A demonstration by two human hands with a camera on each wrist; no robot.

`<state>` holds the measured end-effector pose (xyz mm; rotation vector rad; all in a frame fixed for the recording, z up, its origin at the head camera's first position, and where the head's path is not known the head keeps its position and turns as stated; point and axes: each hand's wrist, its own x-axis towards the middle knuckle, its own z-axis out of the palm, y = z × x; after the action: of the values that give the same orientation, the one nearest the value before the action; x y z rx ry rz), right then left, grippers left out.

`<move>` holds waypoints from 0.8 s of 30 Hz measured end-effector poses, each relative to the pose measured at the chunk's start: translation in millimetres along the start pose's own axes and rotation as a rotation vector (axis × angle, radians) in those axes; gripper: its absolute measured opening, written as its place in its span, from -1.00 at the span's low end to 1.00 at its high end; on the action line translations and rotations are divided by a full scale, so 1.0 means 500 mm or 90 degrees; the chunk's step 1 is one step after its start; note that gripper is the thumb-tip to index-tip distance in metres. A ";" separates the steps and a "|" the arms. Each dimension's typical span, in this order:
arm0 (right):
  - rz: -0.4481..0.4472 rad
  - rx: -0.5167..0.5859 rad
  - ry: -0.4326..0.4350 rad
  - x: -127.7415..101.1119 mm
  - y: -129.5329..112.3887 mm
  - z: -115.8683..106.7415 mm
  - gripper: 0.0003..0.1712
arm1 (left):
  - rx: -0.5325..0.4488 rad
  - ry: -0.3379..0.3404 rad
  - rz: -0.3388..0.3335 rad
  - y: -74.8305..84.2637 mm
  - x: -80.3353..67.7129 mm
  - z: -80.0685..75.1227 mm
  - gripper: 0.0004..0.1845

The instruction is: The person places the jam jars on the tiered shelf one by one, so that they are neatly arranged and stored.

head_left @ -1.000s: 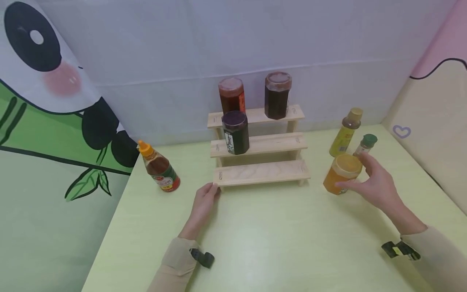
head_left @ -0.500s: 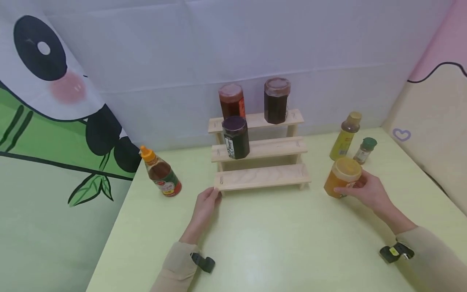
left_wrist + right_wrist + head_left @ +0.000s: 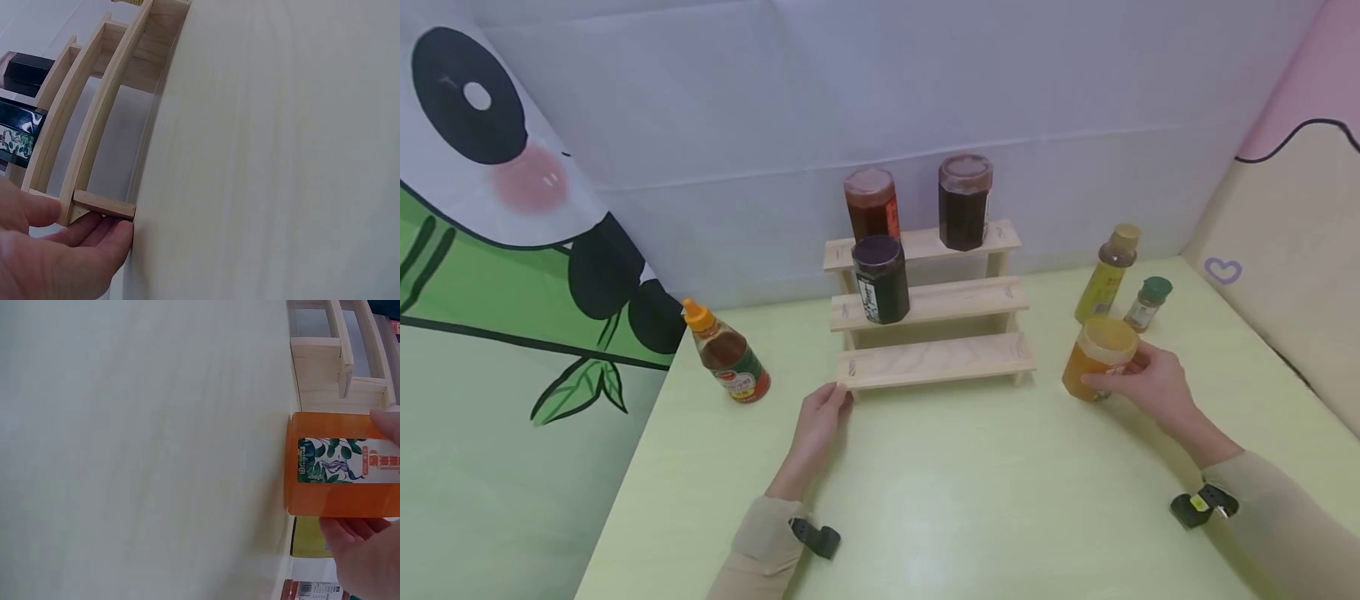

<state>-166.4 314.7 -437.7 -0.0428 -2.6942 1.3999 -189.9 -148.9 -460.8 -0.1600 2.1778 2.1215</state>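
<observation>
Left of the wooden rack (image 3: 928,310) stands a sauce bottle (image 3: 727,354); your left hand (image 3: 817,418) rests relaxed fingers on the rack's lower left corner; right of the rack, your right hand (image 3: 1150,385) grasps the orange jar (image 3: 1096,357) on the table (image 3: 970,500)

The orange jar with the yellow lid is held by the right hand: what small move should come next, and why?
Probably lift the orange jar with the yellow lid straight up. The right hand already grips its side while it stands on the pale green table, and the left hand touches the wooden three-step rack at its corner.
</observation>
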 end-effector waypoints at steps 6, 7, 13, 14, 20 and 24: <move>-0.001 -0.002 0.023 0.010 -0.028 -0.006 -0.23 | 0.005 0.006 -0.005 0.001 0.005 0.004 -0.61; -0.003 0.003 0.029 0.012 -0.035 -0.006 -0.25 | 0.006 0.007 -0.006 0.001 0.005 0.004 -0.61; -0.026 0.030 0.045 0.036 -0.094 -0.015 -0.33 | 0.007 0.005 -0.017 -0.003 0.006 -0.003 -0.62; -0.029 0.032 0.043 0.040 -0.105 -0.016 -0.33 | 0.007 0.006 -0.018 -0.003 0.006 -0.004 -0.62; -0.047 0.027 0.047 0.065 -0.157 -0.018 -0.37 | 0.011 0.004 -0.014 -0.003 0.007 -0.006 -0.62; -0.069 0.040 0.053 0.084 -0.185 -0.009 -0.33 | 0.005 -0.001 -0.015 -0.003 0.008 -0.003 -0.62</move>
<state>-205.7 268.1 -356.4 0.0484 -2.5436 1.4161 -193.7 -150.4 -462.7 -0.1816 2.1722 2.1001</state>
